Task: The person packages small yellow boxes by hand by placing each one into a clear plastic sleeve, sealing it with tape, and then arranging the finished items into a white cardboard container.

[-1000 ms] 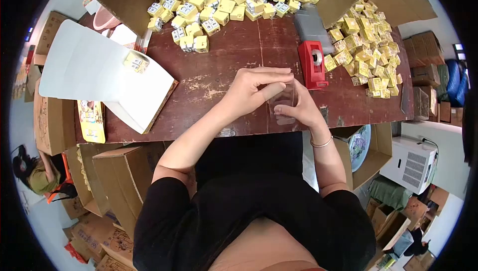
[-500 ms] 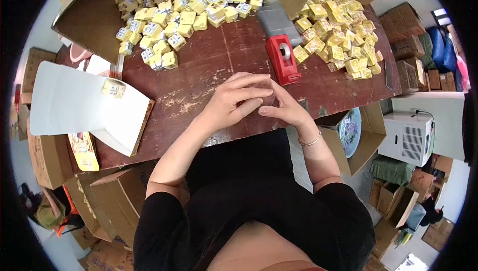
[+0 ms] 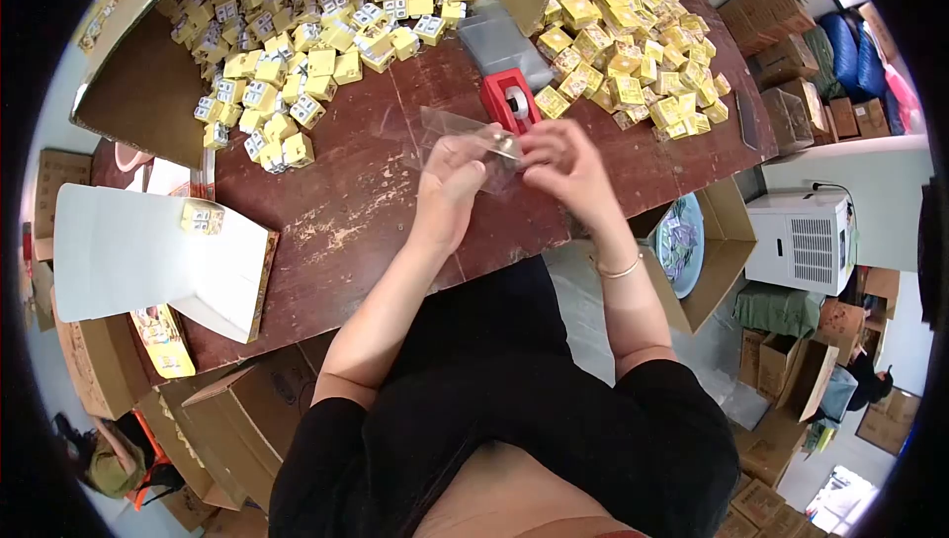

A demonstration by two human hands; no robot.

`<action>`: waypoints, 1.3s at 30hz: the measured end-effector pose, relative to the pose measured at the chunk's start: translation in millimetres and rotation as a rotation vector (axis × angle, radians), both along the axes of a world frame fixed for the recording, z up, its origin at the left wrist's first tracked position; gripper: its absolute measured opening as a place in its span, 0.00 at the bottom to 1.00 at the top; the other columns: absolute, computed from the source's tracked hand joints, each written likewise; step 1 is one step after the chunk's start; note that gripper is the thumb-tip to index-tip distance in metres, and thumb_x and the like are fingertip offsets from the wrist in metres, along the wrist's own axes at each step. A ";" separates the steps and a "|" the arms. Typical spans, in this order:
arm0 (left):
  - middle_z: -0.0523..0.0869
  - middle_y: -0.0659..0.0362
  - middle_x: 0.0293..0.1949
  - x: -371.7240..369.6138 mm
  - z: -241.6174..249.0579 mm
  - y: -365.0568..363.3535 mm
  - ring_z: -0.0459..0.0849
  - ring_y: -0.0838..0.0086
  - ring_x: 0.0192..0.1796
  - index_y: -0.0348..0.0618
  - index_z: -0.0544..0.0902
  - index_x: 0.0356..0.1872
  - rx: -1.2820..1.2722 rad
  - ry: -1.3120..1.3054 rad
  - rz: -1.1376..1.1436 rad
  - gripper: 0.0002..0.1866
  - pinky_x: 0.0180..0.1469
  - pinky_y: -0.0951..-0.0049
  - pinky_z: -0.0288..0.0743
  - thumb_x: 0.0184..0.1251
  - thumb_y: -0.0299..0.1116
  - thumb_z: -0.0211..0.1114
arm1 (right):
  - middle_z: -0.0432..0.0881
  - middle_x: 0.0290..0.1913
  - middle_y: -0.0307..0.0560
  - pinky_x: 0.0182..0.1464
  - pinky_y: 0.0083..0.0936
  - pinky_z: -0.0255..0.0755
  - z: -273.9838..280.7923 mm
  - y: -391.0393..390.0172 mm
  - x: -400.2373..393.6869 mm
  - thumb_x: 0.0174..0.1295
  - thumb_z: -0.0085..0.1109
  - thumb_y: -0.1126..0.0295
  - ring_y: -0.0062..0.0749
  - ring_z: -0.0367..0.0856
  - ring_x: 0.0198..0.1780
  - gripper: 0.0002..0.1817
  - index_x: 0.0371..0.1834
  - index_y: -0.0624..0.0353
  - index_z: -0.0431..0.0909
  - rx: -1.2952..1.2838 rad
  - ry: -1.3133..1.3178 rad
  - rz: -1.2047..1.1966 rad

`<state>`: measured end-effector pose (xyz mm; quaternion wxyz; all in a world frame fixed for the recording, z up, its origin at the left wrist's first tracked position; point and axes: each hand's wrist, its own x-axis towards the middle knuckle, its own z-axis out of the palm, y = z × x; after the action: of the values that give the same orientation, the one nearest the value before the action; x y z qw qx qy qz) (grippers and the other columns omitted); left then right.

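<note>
My left hand (image 3: 451,192) is closed on a crinkled clear plastic bag (image 3: 440,125), held above the table in front of me. A small shiny spot shows on the bag near the fingertips; what it is I cannot make out. My right hand (image 3: 573,174) is at the bag's right side, thumb and curled fingers closed at its edge and smeared by motion. Just behind the hands stands a red tape dispenser (image 3: 501,93) with a roll of tape in it.
Small yellow boxes are heaped at the back left (image 3: 321,62) and back right (image 3: 625,91) of the worn red table (image 3: 346,187). A grey plastic case (image 3: 509,44) lies between. An open white-lined box (image 3: 119,251) stands left. Below the right edge, a carton (image 3: 733,232) holds a blue basin (image 3: 699,242).
My hands were together with fingertips touching; now they are apart and a clear plastic bag shows between them. The view has shifted, so the table's things appear further left.
</note>
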<state>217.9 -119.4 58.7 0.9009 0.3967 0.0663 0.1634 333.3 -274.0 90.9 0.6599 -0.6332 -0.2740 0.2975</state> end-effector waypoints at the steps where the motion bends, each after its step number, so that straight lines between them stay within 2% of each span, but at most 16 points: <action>1: 0.74 0.46 0.66 -1.9 3.0 3.5 0.73 0.60 0.67 0.45 0.73 0.50 -0.080 -0.005 0.066 0.16 0.69 0.55 0.65 0.64 0.36 0.64 | 0.81 0.50 0.45 0.46 0.22 0.75 7.1 -5.0 21.0 0.54 0.72 0.72 0.24 0.80 0.45 0.23 0.51 0.62 0.74 -0.221 -0.316 -0.286; 3: 0.74 0.46 0.65 -9.3 4.6 17.2 0.75 0.60 0.65 0.45 0.73 0.49 -0.056 0.014 0.013 0.16 0.66 0.56 0.68 0.64 0.37 0.64 | 0.80 0.43 0.50 0.52 0.37 0.71 -21.6 -23.2 85.5 0.48 0.77 0.64 0.44 0.78 0.47 0.26 0.47 0.63 0.75 -0.515 -1.117 -0.795; 4: 0.75 0.45 0.64 -12.5 5.8 20.9 0.76 0.60 0.63 0.45 0.73 0.49 -0.035 0.032 -0.045 0.16 0.63 0.56 0.71 0.64 0.38 0.64 | 0.75 0.54 0.59 0.58 0.44 0.69 -27.5 -29.1 103.1 0.46 0.79 0.60 0.53 0.71 0.57 0.31 0.48 0.64 0.72 -0.737 -1.209 -0.839; 7: 0.77 0.45 0.61 -21.8 14.9 20.3 0.79 0.61 0.60 0.47 0.72 0.49 0.001 0.066 -0.086 0.17 0.56 0.60 0.77 0.64 0.41 0.64 | 0.79 0.45 0.57 0.54 0.43 0.72 -41.9 -37.2 144.3 0.48 0.77 0.63 0.50 0.76 0.52 0.31 0.52 0.64 0.70 -1.010 -0.995 -0.639; 9: 0.77 0.45 0.60 -32.6 12.9 23.9 0.79 0.60 0.60 0.48 0.71 0.50 0.005 0.097 -0.082 0.18 0.54 0.62 0.78 0.64 0.42 0.64 | 0.80 0.41 0.53 0.49 0.35 0.74 -40.6 -33.4 142.8 0.51 0.73 0.68 0.40 0.79 0.46 0.29 0.55 0.62 0.70 -0.487 -0.869 -0.686; 13: 0.79 0.44 0.58 -60.0 -7.0 37.0 0.80 0.59 0.60 0.50 0.70 0.53 -0.046 0.175 -0.060 0.20 0.50 0.66 0.79 0.65 0.44 0.63 | 0.79 0.47 0.44 0.52 0.24 0.73 -3.2 14.7 53.0 0.53 0.58 0.85 0.27 0.79 0.50 0.29 0.61 0.63 0.69 0.219 0.068 -0.226; 15: 0.80 0.44 0.58 -72.7 -18.9 48.1 0.80 0.58 0.60 0.50 0.70 0.53 -0.078 0.219 -0.036 0.20 0.49 0.67 0.79 0.65 0.43 0.63 | 0.79 0.49 0.42 0.54 0.21 0.73 -33.3 37.3 19.9 0.54 0.56 0.86 0.25 0.78 0.52 0.25 0.58 0.64 0.73 0.247 0.194 -0.161; 19: 0.80 0.42 0.56 -97.4 -17.7 63.1 0.81 0.55 0.59 0.49 0.67 0.59 -0.141 0.319 0.038 0.23 0.46 0.68 0.82 0.68 0.41 0.61 | 0.79 0.48 0.43 0.54 0.27 0.74 -86.8 67.7 -43.8 0.49 0.69 0.82 0.30 0.79 0.53 0.15 0.35 0.60 0.71 0.140 0.051 -0.115; 21: 0.78 0.43 0.57 -108.5 -15.2 67.1 0.81 0.53 0.59 0.48 0.57 0.69 -0.114 0.320 0.073 0.32 0.45 0.67 0.84 0.68 0.36 0.62 | 0.79 0.45 0.49 0.51 0.30 0.74 -99.3 64.5 -48.4 0.48 0.72 0.79 0.38 0.80 0.50 0.18 0.32 0.60 0.67 -0.255 -0.849 -0.087; 22: 0.78 0.44 0.56 -114.1 -17.4 70.8 0.81 0.54 0.59 0.47 0.56 0.70 -0.062 0.326 0.047 0.34 0.45 0.66 0.84 0.66 0.33 0.63 | 0.78 0.45 0.54 0.49 0.33 0.74 -99.3 62.9 -46.6 0.45 0.73 0.77 0.46 0.80 0.47 0.21 0.36 0.61 0.67 -0.275 -0.922 -0.027; 26: 0.80 0.50 0.54 -123.7 -23.1 73.3 0.84 0.65 0.52 0.46 0.60 0.66 0.221 0.532 -0.029 0.36 0.43 0.69 0.83 0.59 0.27 0.70 | 0.77 0.51 0.45 0.53 0.25 0.76 -38.9 82.5 -40.7 0.55 0.65 0.82 0.26 0.79 0.51 0.28 0.60 0.59 0.67 0.055 -0.065 0.017; 28: 0.81 0.53 0.52 -122.0 -32.7 69.0 0.84 0.71 0.49 0.45 0.64 0.63 0.301 0.535 -0.004 0.34 0.41 0.71 0.82 0.56 0.26 0.72 | 0.76 0.54 0.46 0.54 0.23 0.76 8.9 103.4 -53.2 0.56 0.61 0.85 0.28 0.79 0.52 0.32 0.66 0.59 0.65 0.180 0.087 0.066; 31: 0.79 0.54 0.49 -121.1 -33.6 63.0 0.81 0.72 0.47 0.41 0.66 0.59 0.310 0.448 -0.014 0.35 0.46 0.72 0.80 0.50 0.25 0.75 | 0.77 0.55 0.46 0.53 0.23 0.76 11.6 124.4 -49.2 0.58 0.63 0.80 0.29 0.80 0.52 0.23 0.58 0.56 0.76 -0.042 -0.597 0.243; 34: 0.79 0.51 0.52 -126.0 -35.8 66.9 0.81 0.70 0.49 0.41 0.64 0.62 0.447 0.446 0.029 0.37 0.49 0.70 0.79 0.51 0.24 0.74 | 0.78 0.55 0.49 0.44 0.19 0.75 7.6 126.4 -47.4 0.57 0.64 0.79 0.35 0.81 0.53 0.22 0.57 0.55 0.78 -0.108 -0.880 0.437; 36: 0.79 0.50 0.52 -130.2 -34.1 69.8 0.81 0.70 0.50 0.40 0.64 0.63 0.462 0.426 0.053 0.37 0.50 0.69 0.79 0.52 0.24 0.74 | 0.79 0.55 0.49 0.44 0.20 0.74 11.3 124.2 -48.4 0.57 0.64 0.79 0.35 0.80 0.54 0.22 0.57 0.54 0.78 -0.117 -0.861 0.549; 39: 0.80 0.50 0.53 -133.6 -18.4 66.4 0.81 0.70 0.52 0.40 0.63 0.66 0.319 0.338 0.198 0.38 0.53 0.68 0.77 0.54 0.25 0.74 | 0.81 0.55 0.48 0.50 0.22 0.76 16.1 120.3 -49.6 0.58 0.64 0.80 0.26 0.79 0.55 0.26 0.62 0.59 0.73 -0.203 -0.332 0.579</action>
<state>84.3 -53.0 40.3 0.7826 0.5471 0.2278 0.1904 283.8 -153.7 107.1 0.4282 -0.6312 -0.5151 0.3910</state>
